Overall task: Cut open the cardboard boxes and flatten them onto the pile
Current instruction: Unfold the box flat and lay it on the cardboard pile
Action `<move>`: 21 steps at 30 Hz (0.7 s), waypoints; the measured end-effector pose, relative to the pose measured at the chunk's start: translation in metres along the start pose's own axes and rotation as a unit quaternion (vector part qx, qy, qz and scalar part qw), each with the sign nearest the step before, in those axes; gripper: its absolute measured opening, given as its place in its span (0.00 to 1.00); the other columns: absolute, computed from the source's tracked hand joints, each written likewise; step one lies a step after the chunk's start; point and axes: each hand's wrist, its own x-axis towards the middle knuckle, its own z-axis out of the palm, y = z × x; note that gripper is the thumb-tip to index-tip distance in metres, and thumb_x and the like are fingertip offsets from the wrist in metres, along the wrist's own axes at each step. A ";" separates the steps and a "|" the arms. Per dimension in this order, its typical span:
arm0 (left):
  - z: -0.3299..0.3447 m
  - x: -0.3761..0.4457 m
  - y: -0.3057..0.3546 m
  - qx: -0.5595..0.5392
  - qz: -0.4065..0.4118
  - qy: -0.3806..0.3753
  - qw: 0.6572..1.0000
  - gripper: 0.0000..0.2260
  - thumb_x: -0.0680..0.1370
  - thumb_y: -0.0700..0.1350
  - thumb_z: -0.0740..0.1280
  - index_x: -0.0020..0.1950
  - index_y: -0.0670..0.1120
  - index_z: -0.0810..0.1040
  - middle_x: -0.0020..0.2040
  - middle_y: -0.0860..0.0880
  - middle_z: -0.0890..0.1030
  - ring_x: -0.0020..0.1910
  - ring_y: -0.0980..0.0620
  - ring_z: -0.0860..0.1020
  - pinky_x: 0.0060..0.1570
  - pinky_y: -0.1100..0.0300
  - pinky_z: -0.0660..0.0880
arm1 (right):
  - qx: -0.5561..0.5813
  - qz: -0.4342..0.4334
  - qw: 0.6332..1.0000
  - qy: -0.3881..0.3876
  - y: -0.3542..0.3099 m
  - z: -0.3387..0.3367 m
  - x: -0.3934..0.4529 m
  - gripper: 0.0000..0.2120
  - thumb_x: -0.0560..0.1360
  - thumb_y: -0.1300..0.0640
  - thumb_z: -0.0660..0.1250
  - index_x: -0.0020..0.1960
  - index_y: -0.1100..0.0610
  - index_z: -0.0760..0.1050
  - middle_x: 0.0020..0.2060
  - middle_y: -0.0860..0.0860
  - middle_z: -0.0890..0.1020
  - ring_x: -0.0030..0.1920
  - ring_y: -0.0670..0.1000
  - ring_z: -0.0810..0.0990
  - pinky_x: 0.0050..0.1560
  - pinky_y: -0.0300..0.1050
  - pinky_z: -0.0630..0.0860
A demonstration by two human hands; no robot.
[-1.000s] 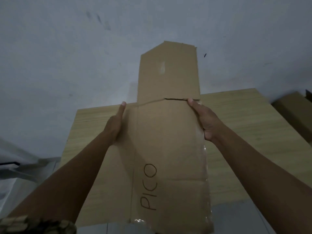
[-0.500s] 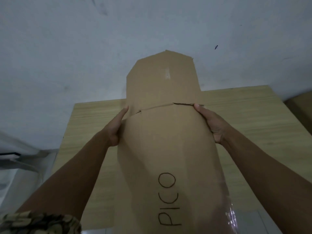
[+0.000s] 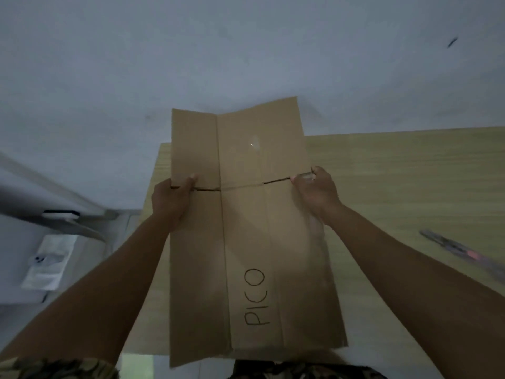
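Above the wooden table (image 3: pixel 396 170), left hand (image 3: pixel 169 203) and right hand (image 3: pixel 317 195) each grip the flattened cardboard box (image 3: pixel 246 242) by its edges.

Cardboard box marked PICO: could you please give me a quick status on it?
Left hand and right hand grip the flattened PICO box by its side edges. Held over the wooden table. Box cutter lies right, clear.
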 end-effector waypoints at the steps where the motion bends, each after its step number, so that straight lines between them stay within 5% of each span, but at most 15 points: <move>1: -0.007 0.010 -0.007 0.022 0.003 0.008 1.000 0.25 0.77 0.62 0.70 0.59 0.42 0.83 0.52 0.45 0.83 0.55 0.44 0.81 0.58 0.50 0.77 | -0.010 0.005 1.000 0.009 -0.004 0.019 0.000 0.19 0.76 0.49 0.72 0.61 0.58 0.76 0.53 0.53 0.83 0.54 0.55 0.81 0.50 0.42 0.72; 9: -0.040 0.107 -0.056 0.100 -0.018 0.013 0.995 0.25 0.80 0.59 0.68 0.64 0.39 0.75 0.61 0.40 0.80 0.62 0.40 0.77 0.50 0.56 0.67 | -0.019 0.056 0.998 0.002 -0.012 0.145 0.004 0.18 0.78 0.51 0.70 0.63 0.60 0.75 0.52 0.55 0.83 0.57 0.57 0.81 0.48 0.38 0.70; 12: -0.037 0.129 -0.075 0.103 -0.016 -0.008 0.995 0.26 0.79 0.59 0.69 0.68 0.42 0.72 0.63 0.42 0.79 0.62 0.40 0.77 0.53 0.55 0.69 | -0.049 0.056 0.997 0.003 -0.001 0.166 -0.001 0.31 0.78 0.52 0.69 0.77 0.59 0.63 0.64 0.59 0.79 0.66 0.59 0.77 0.62 0.47 0.73; 15: -0.028 0.138 -0.099 0.146 -0.001 -0.021 0.989 0.27 0.80 0.59 0.66 0.73 0.44 0.68 0.65 0.41 0.78 0.63 0.38 0.77 0.58 0.48 0.72 | -0.112 0.023 0.993 0.005 0.013 0.187 -0.006 0.38 0.80 0.52 0.67 0.82 0.58 0.51 0.72 0.61 0.70 0.69 0.62 0.72 0.65 0.51 0.70; 18: -0.018 0.143 -0.118 0.198 0.020 -0.006 0.980 0.30 0.82 0.57 0.64 0.79 0.45 0.61 0.69 0.38 0.73 0.65 0.36 0.74 0.60 0.43 0.72 | -0.219 -0.034 0.975 0.036 0.023 0.206 -0.007 0.33 0.80 0.51 0.65 0.82 0.52 0.55 0.68 0.61 0.69 0.62 0.63 0.74 0.60 0.57 0.73; 21: -0.008 0.145 -0.128 0.256 0.099 0.006 0.962 0.34 0.81 0.59 0.63 0.81 0.44 0.58 0.72 0.36 0.67 0.69 0.35 0.67 0.65 0.40 0.67 | -0.340 -0.082 0.934 0.081 0.032 0.219 -0.005 0.26 0.82 0.48 0.60 0.79 0.49 0.62 0.74 0.62 0.65 0.68 0.62 0.69 0.65 0.59 0.67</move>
